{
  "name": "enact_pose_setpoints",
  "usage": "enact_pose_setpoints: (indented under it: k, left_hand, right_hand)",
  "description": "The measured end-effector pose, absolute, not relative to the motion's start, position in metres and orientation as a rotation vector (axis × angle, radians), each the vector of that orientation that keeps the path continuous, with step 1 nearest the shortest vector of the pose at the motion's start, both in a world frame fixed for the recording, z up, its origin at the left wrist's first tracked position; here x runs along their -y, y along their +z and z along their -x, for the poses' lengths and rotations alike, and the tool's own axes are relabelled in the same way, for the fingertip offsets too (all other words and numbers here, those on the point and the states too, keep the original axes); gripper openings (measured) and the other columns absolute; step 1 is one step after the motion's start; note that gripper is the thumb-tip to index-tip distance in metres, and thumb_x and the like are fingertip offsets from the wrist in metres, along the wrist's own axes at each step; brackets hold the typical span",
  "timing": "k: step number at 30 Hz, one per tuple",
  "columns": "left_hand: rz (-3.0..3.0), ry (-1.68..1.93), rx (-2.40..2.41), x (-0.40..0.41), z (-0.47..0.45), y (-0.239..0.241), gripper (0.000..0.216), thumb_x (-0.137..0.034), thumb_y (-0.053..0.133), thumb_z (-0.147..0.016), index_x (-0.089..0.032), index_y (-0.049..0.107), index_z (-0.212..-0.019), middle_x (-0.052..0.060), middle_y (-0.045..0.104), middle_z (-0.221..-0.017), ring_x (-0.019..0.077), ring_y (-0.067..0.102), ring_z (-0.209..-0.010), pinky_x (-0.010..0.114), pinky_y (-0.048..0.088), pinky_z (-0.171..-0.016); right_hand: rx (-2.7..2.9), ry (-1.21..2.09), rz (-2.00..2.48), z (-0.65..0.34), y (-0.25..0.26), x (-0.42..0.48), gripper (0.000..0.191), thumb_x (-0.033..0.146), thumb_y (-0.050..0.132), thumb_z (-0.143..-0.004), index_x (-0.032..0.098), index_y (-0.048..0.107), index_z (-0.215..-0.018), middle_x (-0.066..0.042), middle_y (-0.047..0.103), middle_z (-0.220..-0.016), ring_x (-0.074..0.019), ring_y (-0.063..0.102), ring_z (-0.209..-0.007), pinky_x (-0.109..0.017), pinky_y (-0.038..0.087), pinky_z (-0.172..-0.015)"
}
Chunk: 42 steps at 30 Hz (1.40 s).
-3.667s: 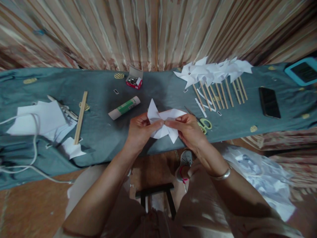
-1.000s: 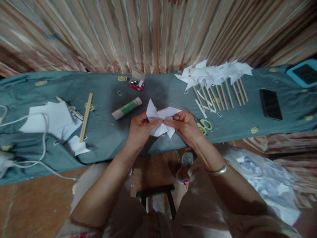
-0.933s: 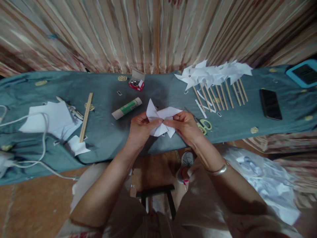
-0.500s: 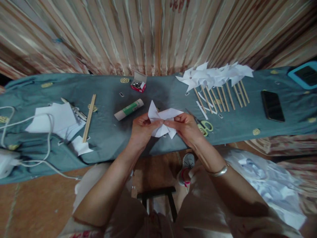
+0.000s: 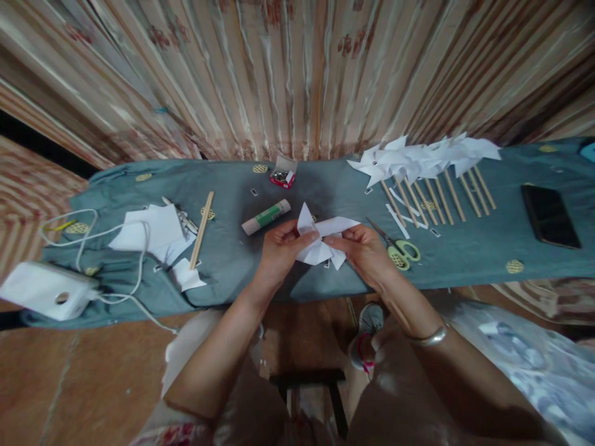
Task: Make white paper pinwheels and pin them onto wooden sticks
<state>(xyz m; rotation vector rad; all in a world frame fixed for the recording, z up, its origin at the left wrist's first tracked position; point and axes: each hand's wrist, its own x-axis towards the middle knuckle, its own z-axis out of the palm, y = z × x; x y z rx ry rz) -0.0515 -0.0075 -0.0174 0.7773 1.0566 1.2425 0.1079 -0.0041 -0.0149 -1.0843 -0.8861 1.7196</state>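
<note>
Both hands hold a white paper pinwheel (image 5: 320, 234) just above the near edge of the blue-grey cloth (image 5: 232, 260). My left hand (image 5: 281, 251) pinches the pinwheel's centre from the left, thumb on top. From the right, my right hand (image 5: 367, 251) pinches the same centre, fingers curled around a folded flap. A glue stick (image 5: 266, 217) lies just beyond my left hand. Green-handled scissors (image 5: 400, 251) rest right beside my right hand.
Several finished pinwheels on wooden sticks (image 5: 427, 170) lie at the back right. A black phone (image 5: 550, 215) lies far right. A small red box of pins (image 5: 282, 173), a wooden stick (image 5: 202, 229), white paper sheets (image 5: 151, 229), and a white device with cable (image 5: 46, 290) sit left.
The camera has tilted and shifted left, bringing the white device into view. Both hands keep the same pinch on the pinwheel's centre.
</note>
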Motion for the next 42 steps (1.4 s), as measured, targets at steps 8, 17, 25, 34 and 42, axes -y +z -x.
enact_pose_setpoints:
  k: [8, 17, 25, 34, 42]
  left_hand:
    - [-0.871, 1.385, -1.13, 0.006, 0.082, -0.009, 0.037, -0.051, 0.083, -0.068, -0.017, 0.077, -0.081, 0.006, 0.076, -0.079, 0.0152, 0.07, -0.075, 0.028, 0.054, -0.078]
    - [-1.256, 1.508, -1.803, -0.029, 0.178, -0.018, 0.025, -0.04, 0.072, -0.068, -0.018, 0.072, -0.079, 0.003, 0.072, -0.075, 0.0158, 0.063, -0.068, 0.028, 0.05, -0.069]
    - [-1.757, 0.883, -2.309, -0.036, 0.226, -0.025, 0.02, -0.027, 0.059, -0.076, -0.017, 0.07, -0.089, 0.012, 0.071, -0.099, 0.0267, 0.067, -0.085, 0.038, 0.048, -0.084]
    - [-1.865, 0.547, -2.343, -0.033, 0.227, -0.02, 0.02, -0.034, 0.054, -0.086, -0.019, 0.065, -0.093, 0.006, 0.066, -0.094, 0.0269, 0.06, -0.091, 0.034, 0.042, -0.083]
    - [-1.932, 0.453, -2.386, -0.038, 0.229, -0.023, 0.022, -0.043, 0.046, -0.087, -0.024, 0.058, -0.085, 0.004, 0.067, -0.093, 0.0268, 0.058, -0.092, 0.032, 0.036, -0.074]
  right_hand:
    - [0.901, 1.653, 1.115, -0.111, -0.01, 0.005, 0.025, 0.035, 0.094, -0.052, 0.023, 0.073, -0.058, 0.003, 0.071, -0.058, -0.0123, 0.063, -0.053, -0.025, 0.052, -0.059]
    - [0.875, 1.681, 1.107, -0.114, -0.01, 0.007, 0.027, 0.033, 0.093, -0.051, 0.023, 0.077, -0.071, 0.0, 0.077, -0.068, -0.0178, 0.068, -0.058, -0.03, 0.057, -0.064]
    - [0.857, 1.711, 1.104, -0.115, -0.009, 0.007, 0.033, 0.031, 0.093, -0.051, 0.023, 0.079, -0.08, 0.0, 0.078, -0.071, -0.0216, 0.074, -0.069, -0.032, 0.058, -0.07]
    - [0.883, 1.708, 1.088, -0.114, -0.007, 0.006, 0.032, 0.035, 0.092, -0.052, 0.022, 0.077, -0.077, -0.001, 0.08, -0.077, -0.0216, 0.075, -0.073, -0.033, 0.058, -0.076]
    - [0.873, 1.688, 1.054, -0.118, -0.007, 0.007, 0.032, 0.034, 0.093, -0.052, 0.023, 0.077, -0.078, 0.0, 0.08, -0.079, -0.0204, 0.075, -0.077, -0.032, 0.058, -0.078]
